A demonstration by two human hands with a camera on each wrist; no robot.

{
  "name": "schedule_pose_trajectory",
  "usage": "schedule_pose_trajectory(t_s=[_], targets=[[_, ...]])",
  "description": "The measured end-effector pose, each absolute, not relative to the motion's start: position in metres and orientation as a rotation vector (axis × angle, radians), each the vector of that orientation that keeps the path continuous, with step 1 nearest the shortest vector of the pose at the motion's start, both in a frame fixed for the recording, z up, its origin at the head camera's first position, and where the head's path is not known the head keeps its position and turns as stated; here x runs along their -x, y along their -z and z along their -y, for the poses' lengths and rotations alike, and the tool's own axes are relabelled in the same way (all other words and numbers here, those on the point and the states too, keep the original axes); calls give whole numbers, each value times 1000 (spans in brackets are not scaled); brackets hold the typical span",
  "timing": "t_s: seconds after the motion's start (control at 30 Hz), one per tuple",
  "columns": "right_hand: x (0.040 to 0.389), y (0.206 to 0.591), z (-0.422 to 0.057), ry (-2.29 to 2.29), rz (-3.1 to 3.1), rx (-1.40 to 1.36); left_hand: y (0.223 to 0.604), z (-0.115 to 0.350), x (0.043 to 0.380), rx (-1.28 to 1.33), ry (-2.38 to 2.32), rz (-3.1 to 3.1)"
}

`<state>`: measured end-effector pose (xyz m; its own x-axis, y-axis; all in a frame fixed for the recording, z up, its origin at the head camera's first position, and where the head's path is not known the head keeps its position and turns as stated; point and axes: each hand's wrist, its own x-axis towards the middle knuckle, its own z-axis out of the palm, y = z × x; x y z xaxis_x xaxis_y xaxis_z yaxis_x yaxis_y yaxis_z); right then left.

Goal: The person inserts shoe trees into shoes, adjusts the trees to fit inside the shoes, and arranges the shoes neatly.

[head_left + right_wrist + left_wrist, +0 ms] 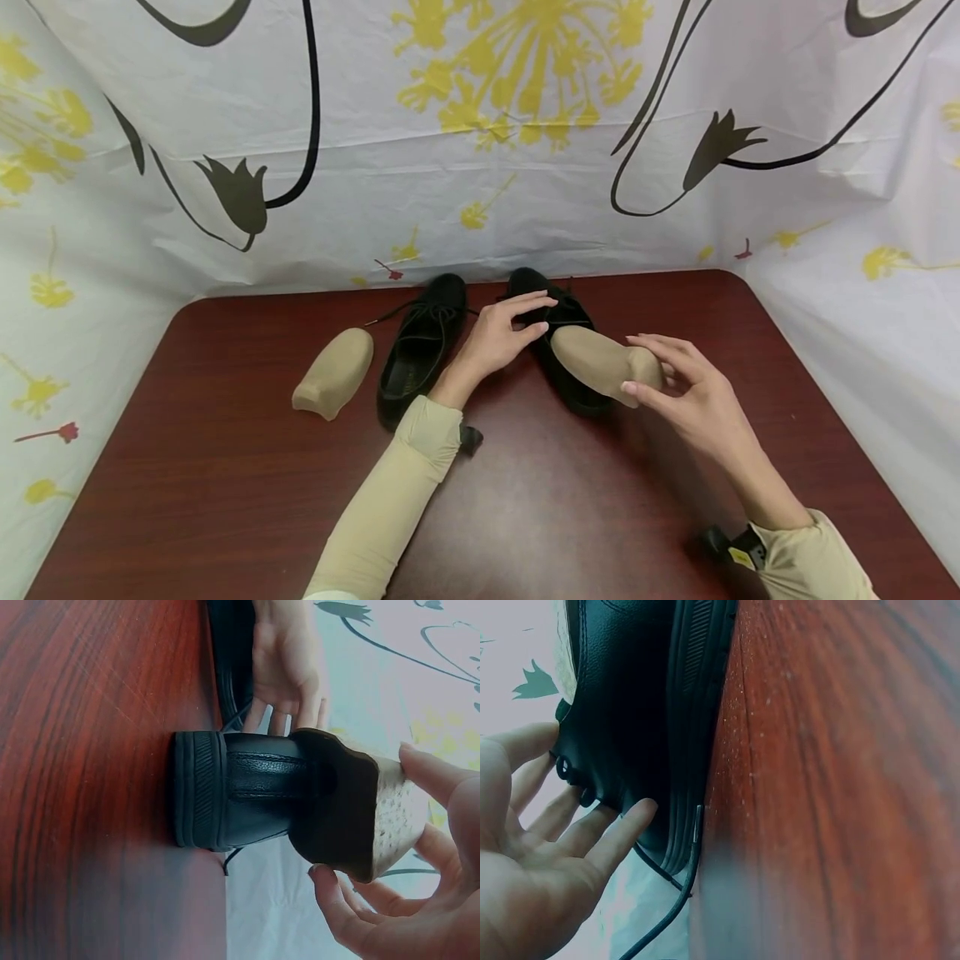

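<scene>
Beige sleeves [390,496] lead to the right hand [693,392], pinching a tan insert [596,358], and the loosely spread left hand [495,333], a black shoe [561,375] just beside it.

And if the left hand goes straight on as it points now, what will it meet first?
Probably the shoe on the right in the head view: the left hand points at its laced part and is very close; whether they touch is unclear.
</scene>
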<state>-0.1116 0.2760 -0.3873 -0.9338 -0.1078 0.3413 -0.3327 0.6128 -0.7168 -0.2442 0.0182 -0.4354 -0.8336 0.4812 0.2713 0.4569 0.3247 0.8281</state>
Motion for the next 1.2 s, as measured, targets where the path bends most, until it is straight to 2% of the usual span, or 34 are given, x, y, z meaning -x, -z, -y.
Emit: schedule_pose_trajectory(t_s=[0.43, 1.03, 1.2], targets=[[119, 385, -271, -1143, 2586, -338, 434, -19, 245, -875, -1566, -2526], [129, 403, -264, -1099, 2469, -364, 435, -18, 245, -858, -1561, -2552], [121, 388, -253, -1189, 2392, -402, 434, -18, 245, -851, -1572, -2540]])
